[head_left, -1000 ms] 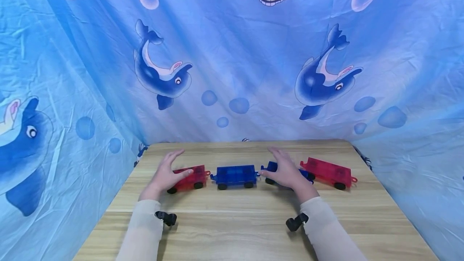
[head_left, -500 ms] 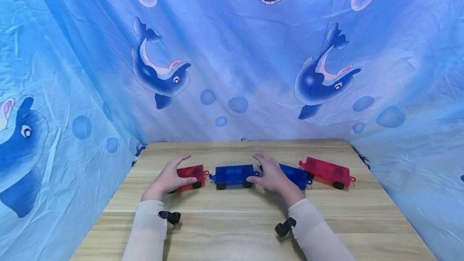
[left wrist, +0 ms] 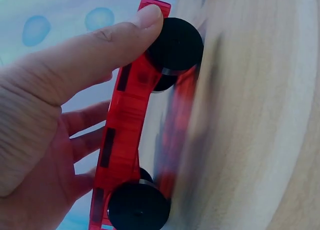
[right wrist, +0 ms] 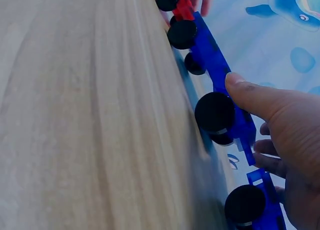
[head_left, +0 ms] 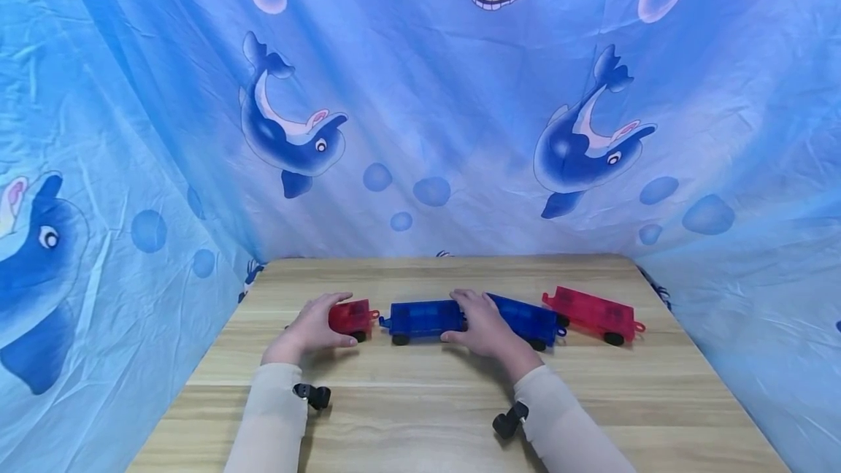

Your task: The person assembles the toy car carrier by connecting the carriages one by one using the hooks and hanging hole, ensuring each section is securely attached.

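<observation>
Several translucent toy train cars with black wheels stand in a row on the table. My left hand [head_left: 312,328] grips the leftmost red train car [head_left: 350,317]; in the left wrist view the thumb [left wrist: 115,44] lies on its near side by a wheel, with the fingers behind. The right hand [head_left: 485,327] holds the right end of the middle blue train car [head_left: 420,318] between thumb [right wrist: 255,94] and fingers. That hand hides the coupling toward the second blue train car [head_left: 525,321]. The left red car's loop is close to the middle blue car's hook.
Another red train car [head_left: 594,311] sits at the right, its hook end near the second blue car. Behind the wooden table [head_left: 407,414] hangs a blue cloth [head_left: 420,93] with dolphins, also along both sides. A small black camera is on each sleeve.
My right hand has moved left from the second blue car to the middle blue car and lowered onto it. The left hand has slid slightly right and down around the red car.
</observation>
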`<state>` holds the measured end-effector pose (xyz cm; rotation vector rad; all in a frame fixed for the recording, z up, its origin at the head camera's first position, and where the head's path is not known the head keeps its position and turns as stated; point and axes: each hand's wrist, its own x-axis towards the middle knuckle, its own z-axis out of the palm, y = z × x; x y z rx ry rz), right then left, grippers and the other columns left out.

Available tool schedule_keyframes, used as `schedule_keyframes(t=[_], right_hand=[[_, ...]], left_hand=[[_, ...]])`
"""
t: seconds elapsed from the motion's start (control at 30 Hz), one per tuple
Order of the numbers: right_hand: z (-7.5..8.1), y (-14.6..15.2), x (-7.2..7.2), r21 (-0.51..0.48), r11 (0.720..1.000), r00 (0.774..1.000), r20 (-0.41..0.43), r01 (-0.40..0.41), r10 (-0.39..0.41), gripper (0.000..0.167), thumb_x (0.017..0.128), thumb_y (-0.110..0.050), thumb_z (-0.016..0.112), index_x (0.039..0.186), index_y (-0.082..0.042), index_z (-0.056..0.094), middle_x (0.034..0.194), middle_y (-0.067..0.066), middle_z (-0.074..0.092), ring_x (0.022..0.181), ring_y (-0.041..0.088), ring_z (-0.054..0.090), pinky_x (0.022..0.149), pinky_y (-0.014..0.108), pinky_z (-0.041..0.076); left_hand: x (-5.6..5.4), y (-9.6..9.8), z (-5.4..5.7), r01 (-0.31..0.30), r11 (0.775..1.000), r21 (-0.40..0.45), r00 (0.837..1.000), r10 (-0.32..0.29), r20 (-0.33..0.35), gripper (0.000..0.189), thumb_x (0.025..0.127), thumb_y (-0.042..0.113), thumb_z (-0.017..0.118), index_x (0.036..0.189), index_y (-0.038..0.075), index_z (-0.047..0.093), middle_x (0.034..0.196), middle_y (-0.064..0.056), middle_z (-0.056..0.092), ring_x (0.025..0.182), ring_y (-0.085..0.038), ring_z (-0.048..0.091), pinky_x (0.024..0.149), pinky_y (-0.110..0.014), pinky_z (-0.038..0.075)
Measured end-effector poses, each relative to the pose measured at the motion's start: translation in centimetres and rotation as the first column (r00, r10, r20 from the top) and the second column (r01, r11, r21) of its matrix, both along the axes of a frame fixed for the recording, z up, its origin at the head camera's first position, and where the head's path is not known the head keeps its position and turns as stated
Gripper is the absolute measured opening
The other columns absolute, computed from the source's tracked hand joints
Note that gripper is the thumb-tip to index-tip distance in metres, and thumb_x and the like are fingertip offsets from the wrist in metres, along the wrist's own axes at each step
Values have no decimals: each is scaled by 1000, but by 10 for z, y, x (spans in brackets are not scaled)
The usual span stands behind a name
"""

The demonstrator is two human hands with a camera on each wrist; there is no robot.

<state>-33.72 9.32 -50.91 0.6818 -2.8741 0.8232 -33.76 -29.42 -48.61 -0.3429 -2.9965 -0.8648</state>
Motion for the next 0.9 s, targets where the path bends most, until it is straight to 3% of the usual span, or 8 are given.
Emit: schedule_keyframes(t=[0.37,0.57,0.9], right_hand=[[-6,-8,-5,53,998,998,-55,-19,22,90,88,-49,84,158,-7,47,158,10,48,149,31,41,126,62,5],[-5,-11,-3,92,996,998,-66,-11,17,86,87,-47,86,154,-5,52,149,9,55,143,30,48,126,60,7],[-6,-14,-1,88,996,996,-83,-15,22,88,84,-51,87,152,-5,54,141,9,56,141,30,48,127,57,10]], left_hand=[[-1,1,-4,-40,999,8,999,39,26,96,73,31,99,155,18,52,149,-14,55,131,-39,52,102,-61,50],[-4,-2,-7,-37,999,-9,999,37,19,90,75,29,98,152,14,55,145,-15,57,127,-39,57,102,-60,50],[-5,-10,-2,-41,998,50,999,41,3,88,74,28,99,148,10,57,140,-16,60,122,-38,59,100,-59,52]])
